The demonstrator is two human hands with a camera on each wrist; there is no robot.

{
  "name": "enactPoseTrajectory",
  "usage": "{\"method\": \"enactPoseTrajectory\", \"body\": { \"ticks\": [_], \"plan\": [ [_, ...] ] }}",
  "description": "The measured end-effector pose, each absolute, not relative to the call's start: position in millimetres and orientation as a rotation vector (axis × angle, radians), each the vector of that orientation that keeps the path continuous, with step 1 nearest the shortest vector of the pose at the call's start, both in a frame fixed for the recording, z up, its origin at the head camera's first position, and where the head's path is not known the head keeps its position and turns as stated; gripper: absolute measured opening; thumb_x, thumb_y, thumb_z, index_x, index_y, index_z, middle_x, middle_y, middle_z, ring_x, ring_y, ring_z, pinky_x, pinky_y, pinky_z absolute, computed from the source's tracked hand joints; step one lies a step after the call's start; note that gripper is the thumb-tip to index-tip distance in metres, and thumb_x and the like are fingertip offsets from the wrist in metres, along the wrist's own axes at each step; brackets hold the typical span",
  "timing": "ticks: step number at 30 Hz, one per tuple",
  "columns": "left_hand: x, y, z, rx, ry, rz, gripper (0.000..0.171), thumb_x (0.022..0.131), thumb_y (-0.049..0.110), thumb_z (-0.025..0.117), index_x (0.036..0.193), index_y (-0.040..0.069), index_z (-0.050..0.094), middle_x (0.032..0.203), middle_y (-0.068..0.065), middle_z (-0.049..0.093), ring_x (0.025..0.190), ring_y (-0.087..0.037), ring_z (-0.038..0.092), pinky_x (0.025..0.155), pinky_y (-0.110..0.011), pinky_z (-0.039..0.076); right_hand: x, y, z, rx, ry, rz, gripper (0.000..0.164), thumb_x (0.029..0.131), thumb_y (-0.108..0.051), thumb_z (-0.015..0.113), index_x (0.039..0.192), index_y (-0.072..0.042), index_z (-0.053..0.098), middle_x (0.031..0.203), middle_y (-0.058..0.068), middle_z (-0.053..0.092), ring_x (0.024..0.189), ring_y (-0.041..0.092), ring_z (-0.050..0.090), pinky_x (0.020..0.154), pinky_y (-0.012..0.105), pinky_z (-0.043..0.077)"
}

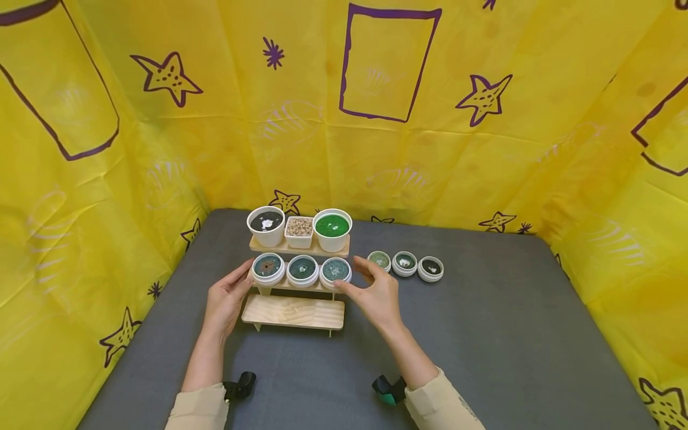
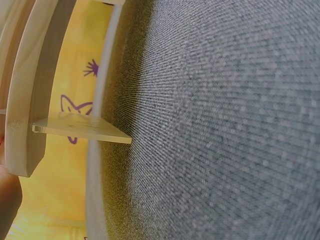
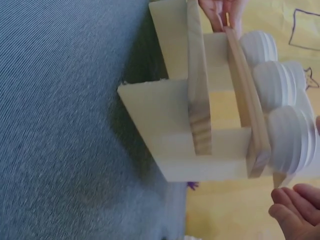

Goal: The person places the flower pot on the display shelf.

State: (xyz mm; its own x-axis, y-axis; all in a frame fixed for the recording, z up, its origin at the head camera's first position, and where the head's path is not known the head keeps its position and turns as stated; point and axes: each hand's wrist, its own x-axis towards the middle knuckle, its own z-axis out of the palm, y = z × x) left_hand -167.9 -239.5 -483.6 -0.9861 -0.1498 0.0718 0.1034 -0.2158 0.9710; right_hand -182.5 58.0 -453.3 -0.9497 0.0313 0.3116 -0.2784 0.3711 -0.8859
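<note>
A tiered wooden stand [image 1: 292, 312] with pale wood shelves and thin supports stands on the grey table. Its middle shelf holds a row of white jars with dark blue-green contents: a left jar [image 1: 268, 269], a middle jar [image 1: 303, 270] and a right jar [image 1: 335, 272]. My left hand [image 1: 224, 298] holds the middle shelf's left end, thumb and fingers around it beside the left jar. By the right jar is my right hand [image 1: 377, 297], fingers spread, its thumb at the jar's front edge. In the right wrist view the right hand [image 3: 298, 212] looks loosely curved near the shelf end.
On the top shelf stand a white cup of dark liquid [image 1: 266, 226], a square cup of beige bits [image 1: 298, 232] and a cup of green liquid [image 1: 332, 229]. Small jars [image 1: 404, 263] sit in a row to the right. Yellow printed cloth [image 1: 398, 167] encloses the table.
</note>
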Motion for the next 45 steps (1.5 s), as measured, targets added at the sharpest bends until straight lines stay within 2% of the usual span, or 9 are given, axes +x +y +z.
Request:
{"method": "enactPoseTrajectory", "body": {
  "ticks": [15, 19, 23, 28, 37, 45],
  "plan": [
    [-166, -240, -485, 0.060, -1.851, -2.323, 0.053, 0.097, -0.003, 0.055, 0.143, -0.019, 0.033, 0.111, 0.024, 0.068, 0.110, 0.012, 0.060, 0.092, -0.004, 0.050, -191, 93, -474, 0.084, -2.309, 1.601, 0.056, 0.069, -0.025, 0.091, 0.117, -0.006, 0.071, 0.118, 0.012, 0.072, 0.111, 0.027, 0.070, 0.100, 0.041, 0.056],
    [-167, -240, -485, 0.059, -1.856, -2.323, 0.053, 0.097, -0.002, 0.055, 0.143, -0.019, 0.033, 0.111, 0.024, 0.068, 0.110, 0.012, 0.060, 0.093, -0.005, 0.049, -196, 106, -479, 0.049, -2.294, 1.524, 0.055, 0.070, -0.020, 0.090, 0.117, -0.001, 0.070, 0.117, 0.017, 0.072, 0.108, 0.031, 0.070, 0.097, 0.044, 0.057],
    [-167, -240, -485, 0.058, -1.867, -2.322, 0.053, 0.098, -0.002, 0.055, 0.144, -0.018, 0.034, 0.112, 0.025, 0.068, 0.111, 0.013, 0.059, 0.093, -0.005, 0.049, -203, 122, -482, -0.004, -2.284, 1.409, 0.055, 0.069, -0.018, 0.090, 0.117, -0.001, 0.070, 0.115, 0.018, 0.072, 0.105, 0.034, 0.070, 0.095, 0.045, 0.058],
    [-168, -240, -484, 0.069, -1.874, -2.326, 0.053, 0.098, -0.002, 0.055, 0.144, -0.017, 0.034, 0.112, 0.025, 0.067, 0.112, 0.013, 0.059, 0.094, -0.005, 0.049, -210, 141, -483, -0.071, -2.263, 1.352, 0.058, 0.070, -0.015, 0.089, 0.121, 0.001, 0.068, 0.116, 0.022, 0.071, 0.109, 0.037, 0.068, 0.098, 0.046, 0.056],
    [-168, -239, -485, 0.089, -1.873, -2.333, 0.053, 0.098, -0.002, 0.055, 0.144, -0.017, 0.034, 0.111, 0.026, 0.067, 0.111, 0.013, 0.059, 0.094, -0.005, 0.049, -225, 175, -489, -0.190, -2.311, 1.271, 0.060, 0.073, -0.017, 0.087, 0.125, 0.001, 0.064, 0.122, 0.021, 0.068, 0.113, 0.040, 0.064, 0.099, 0.050, 0.052],
    [-168, -239, -484, 0.090, -1.885, -2.319, 0.054, 0.098, 0.000, 0.056, 0.144, -0.016, 0.035, 0.111, 0.026, 0.067, 0.111, 0.014, 0.059, 0.095, -0.005, 0.048, -232, 191, -495, -0.281, -2.400, 1.255, 0.065, 0.076, -0.019, 0.083, 0.133, 0.001, 0.059, 0.130, 0.022, 0.063, 0.121, 0.040, 0.058, 0.107, 0.051, 0.045]
  ]
}}
